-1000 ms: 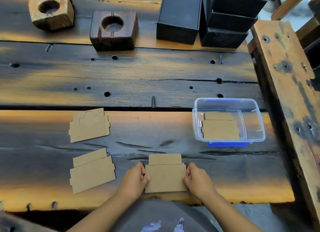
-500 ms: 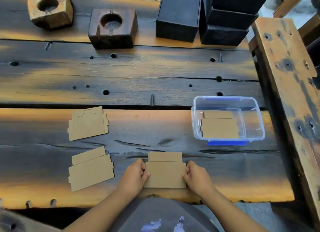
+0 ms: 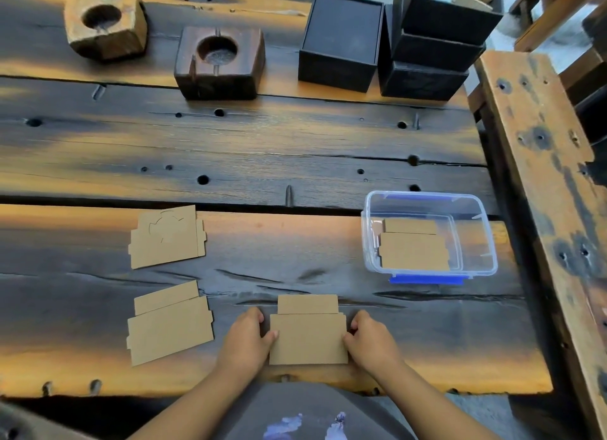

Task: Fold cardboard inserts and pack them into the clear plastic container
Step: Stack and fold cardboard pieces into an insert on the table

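Note:
A folded brown cardboard insert (image 3: 308, 336) lies flat near the table's front edge. My left hand (image 3: 247, 339) grips its left side and my right hand (image 3: 369, 342) grips its right side, fingers curled at the edges. The clear plastic container (image 3: 486, 242) with a blue clip stands to the right and farther back, with a folded insert (image 3: 413, 249) lying inside it. Two more inserts lie to the left: a folded one (image 3: 169, 324) near the front and one with a cut-out pattern (image 3: 167, 237) behind it.
Two wooden blocks with round holes (image 3: 105, 22) (image 3: 219, 62) stand at the back. Black boxes (image 3: 341, 37) (image 3: 433, 42) are stacked at the back right. A wooden bench (image 3: 551, 190) runs along the table's right side.
Both hands stay on the sides of the insert, which has barely shifted. The view has tilted slightly.

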Motion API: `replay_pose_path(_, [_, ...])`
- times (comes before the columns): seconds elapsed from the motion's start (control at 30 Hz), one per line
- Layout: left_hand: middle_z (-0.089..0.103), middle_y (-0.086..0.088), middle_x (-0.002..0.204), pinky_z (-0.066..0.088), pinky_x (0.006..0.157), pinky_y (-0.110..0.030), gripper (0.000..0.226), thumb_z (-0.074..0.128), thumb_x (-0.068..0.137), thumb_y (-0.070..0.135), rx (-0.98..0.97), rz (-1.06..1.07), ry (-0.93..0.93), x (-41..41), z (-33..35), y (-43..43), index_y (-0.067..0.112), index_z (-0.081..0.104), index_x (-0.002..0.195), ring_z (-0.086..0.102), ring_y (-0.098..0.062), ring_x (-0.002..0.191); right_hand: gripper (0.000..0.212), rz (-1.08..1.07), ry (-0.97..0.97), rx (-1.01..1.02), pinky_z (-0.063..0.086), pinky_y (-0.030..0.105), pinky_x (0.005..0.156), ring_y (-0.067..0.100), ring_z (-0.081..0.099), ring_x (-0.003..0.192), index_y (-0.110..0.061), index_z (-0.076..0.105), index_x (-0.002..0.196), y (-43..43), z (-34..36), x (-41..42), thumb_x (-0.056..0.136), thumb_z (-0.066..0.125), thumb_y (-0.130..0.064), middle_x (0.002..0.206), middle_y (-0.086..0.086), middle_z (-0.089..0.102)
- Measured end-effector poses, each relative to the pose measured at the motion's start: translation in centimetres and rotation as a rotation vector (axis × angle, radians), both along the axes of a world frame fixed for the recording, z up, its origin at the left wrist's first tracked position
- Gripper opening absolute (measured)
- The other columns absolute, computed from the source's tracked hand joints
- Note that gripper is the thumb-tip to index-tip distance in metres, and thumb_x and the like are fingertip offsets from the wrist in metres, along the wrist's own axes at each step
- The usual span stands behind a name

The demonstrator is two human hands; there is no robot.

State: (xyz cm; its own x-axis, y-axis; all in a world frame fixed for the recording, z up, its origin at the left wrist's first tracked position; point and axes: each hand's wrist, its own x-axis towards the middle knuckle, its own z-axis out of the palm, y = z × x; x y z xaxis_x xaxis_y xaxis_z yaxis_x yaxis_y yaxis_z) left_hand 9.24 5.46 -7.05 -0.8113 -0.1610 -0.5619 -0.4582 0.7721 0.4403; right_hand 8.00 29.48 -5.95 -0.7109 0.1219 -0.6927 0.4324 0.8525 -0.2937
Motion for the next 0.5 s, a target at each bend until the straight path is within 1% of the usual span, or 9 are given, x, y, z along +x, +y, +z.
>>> replay_pose_path(0.07, [0.052,0.012,0.075,0.034,0.060,-0.029,0.028,0.070,0.082,0.036,0.024,0.067,-0.024,-0.1,0.0,-0.1,0.023,0.047,0.090,0.052,-0.014,0.075,0.007,-0.065,-0.003,-0.033,0.045,0.035,0.069,0.026,0.061,0.086,-0.017,0.050,0.083,0.0,0.0,0.0,0.081,0.055,-0.022,0.085,0.003,0.066])
replay_pose_path(0.13, [0.056,0.012,0.072,0.036,0.059,-0.029,0.026,0.071,0.081,0.033,0.040,0.097,-0.069,-0.2,-0.1,0.0,0.022,0.049,0.091,0.055,-0.014,0.073,0.008,-0.155,-0.017,-0.075,0.043,0.034,0.067,0.024,0.059,0.079,-0.018,0.049,0.077,0.0,0.1,-0.1,0.080,0.057,-0.017,0.077,0.000,0.061])
replay_pose_path(0.2, [0.063,0.007,0.075,0.041,0.063,-0.030,0.024,0.071,0.080,0.030,0.053,0.120,-0.112,-0.3,-0.2,0.3,0.020,0.052,0.091,0.059,-0.017,0.077,0.009,-0.226,-0.034,-0.100,0.044,0.033,0.068,0.025,0.061,0.080,-0.018,0.050,0.074,-0.3,0.0,-0.2,0.078,0.058,-0.014,0.077,0.001,0.062])
replay_pose_path(0.27, [0.066,0.002,0.080,0.042,0.067,-0.030,0.021,0.071,0.080,0.028,0.069,0.141,-0.143,-0.4,-0.2,0.7,0.018,0.055,0.090,0.062,-0.020,0.082,0.008,-0.256,-0.057,-0.111,0.048,0.034,0.070,0.026,0.064,0.083,-0.017,0.051,0.072,-0.5,-0.1,-0.3,0.077,0.056,-0.012,0.077,0.003,0.063])
replay_pose_path(0.4, [0.061,0.002,0.075,0.038,0.062,-0.030,0.020,0.071,0.078,0.026,0.085,0.168,-0.184,-0.5,0.1,1.3,0.017,0.053,0.080,0.058,-0.020,0.077,0.010,-0.268,-0.096,-0.144,0.052,0.037,0.073,0.028,0.064,0.081,-0.017,0.050,0.070,-0.7,-0.1,-0.6,0.075,0.053,-0.009,0.074,0.003,0.060])
replay_pose_path(0.5, [0.057,0.002,0.073,0.036,0.060,-0.030,0.025,0.072,0.078,0.023,0.103,0.200,-0.201,-0.5,0.2,1.7,0.018,0.048,0.074,0.054,-0.019,0.074,0.013,-0.288,-0.110,-0.176,0.055,0.042,0.077,0.031,0.065,0.084,-0.018,0.047,0.071,-0.5,0.0,-0.6,0.075,0.055,-0.009,0.076,0.005,0.061])
